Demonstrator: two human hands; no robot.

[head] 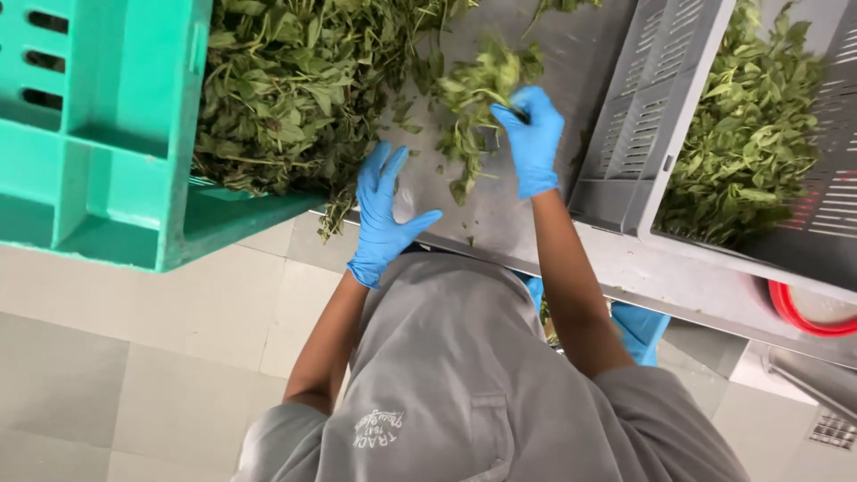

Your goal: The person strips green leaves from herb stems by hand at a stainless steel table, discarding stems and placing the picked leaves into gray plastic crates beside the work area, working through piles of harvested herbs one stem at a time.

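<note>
My right hand (534, 138) in its blue glove has its fingers pinched shut on a bunch of leafy stems (473, 98) just above the metal table (500, 219), my left hand (382, 214) rests open beside it, and I think the bunch is light, soft and floppy, so the stalks are the best place to hold.

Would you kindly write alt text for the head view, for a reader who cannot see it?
A right hand in a blue glove holds a leafy green sprig over a steel table; the gloved left hand rests open beside it. A green crate and a grey crate hold more leaves.
</note>
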